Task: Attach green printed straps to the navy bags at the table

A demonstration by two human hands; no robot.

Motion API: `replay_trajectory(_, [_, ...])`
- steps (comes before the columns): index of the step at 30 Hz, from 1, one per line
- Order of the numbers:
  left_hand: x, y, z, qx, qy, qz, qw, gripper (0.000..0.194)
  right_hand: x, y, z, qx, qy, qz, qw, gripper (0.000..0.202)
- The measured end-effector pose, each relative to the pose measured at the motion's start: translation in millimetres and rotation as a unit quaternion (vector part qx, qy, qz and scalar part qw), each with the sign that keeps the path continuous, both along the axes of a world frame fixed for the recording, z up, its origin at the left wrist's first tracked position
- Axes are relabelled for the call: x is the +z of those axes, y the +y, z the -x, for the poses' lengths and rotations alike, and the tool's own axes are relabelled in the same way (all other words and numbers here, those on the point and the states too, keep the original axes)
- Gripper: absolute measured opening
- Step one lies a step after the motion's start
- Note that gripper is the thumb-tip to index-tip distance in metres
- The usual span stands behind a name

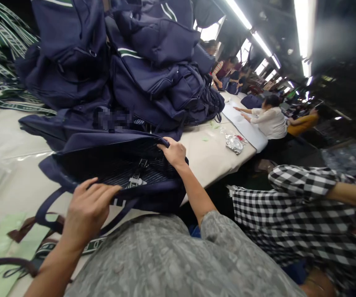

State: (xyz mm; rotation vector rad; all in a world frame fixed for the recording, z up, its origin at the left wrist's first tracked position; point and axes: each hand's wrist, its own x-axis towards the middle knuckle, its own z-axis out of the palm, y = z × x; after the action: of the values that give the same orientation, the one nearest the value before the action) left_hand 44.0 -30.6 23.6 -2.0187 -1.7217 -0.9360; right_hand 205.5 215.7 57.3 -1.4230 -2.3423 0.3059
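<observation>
A navy blue bag (162,198) lies in front of me with its mouth held wide open. Dark lining with thin pale stripes shows inside, along with a dark strap with pale lettering (137,181). My left hand (88,206) grips the near rim, its fingers over the edge and its thumb out of sight. At the right end of the opening, my right hand (174,152) pinches the far rim between thumb and fingers. A navy carry handle (43,208) loops out below the bag on the left.
Navy bags (153,78) are piled behind on the pale table (211,156). Green-and-white webbing straps (1,37) heap at far left. A crumpled silvery packet (234,143) lies to the right. Someone in a checked shirt (289,202) is close on my right; other people work farther along.
</observation>
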Motion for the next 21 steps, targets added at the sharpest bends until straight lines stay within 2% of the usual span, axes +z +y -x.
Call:
replay_trajectory(3, [-1.9, 37, 16, 0.03, -0.005, 0.022, 0.999, 0.021, -17.0, -6, 9, 0.069, -0.008, 0.039, 0.997, 0.042])
replay_trajectory(6, [-10.8, 62, 29, 0.053, -0.013, 0.059, 0.997, 0.018, -37.3, -22, 10, 0.104, 0.009, 0.073, 0.992, 0.05])
replay_trajectory(8, [-17.1, 71, 34, 0.067, -0.023, 0.067, 0.995, 0.019, -45.2, -36, 7, 0.126, 0.06, 0.044, 0.989, 0.052])
replay_trajectory(11, [-22.4, 75, 39, 0.07, -0.041, 0.07, 0.994, 0.02, -45.5, -57, 2, 0.19, 0.148, -0.045, 0.969, 0.042])
replay_trajectory(13, [-22.2, 73, 40, 0.061, -0.053, 0.074, 0.994, 0.02, -41.8, -69, 2, 0.267, 0.142, -0.061, 0.951, 0.042])
replay_trajectory(15, [-19.3, 67, 39, 0.047, -0.072, 0.065, 0.994, 0.019, -39.2, -76, 5, 0.335, 0.084, -0.042, 0.938, 0.053])
replay_trajectory(18, [-15.1, 44, 28, 0.06, -0.117, -0.014, 0.991, 0.015, -38.7, -82, 12, 0.347, -0.008, -0.019, 0.937, 0.068])
replay_trajectory(21, [-22.7, 3, 6, 0.128, -0.141, -0.108, 0.976, 0.021, -37.0, -85, 16, 0.341, -0.049, -0.02, 0.939, 0.066])
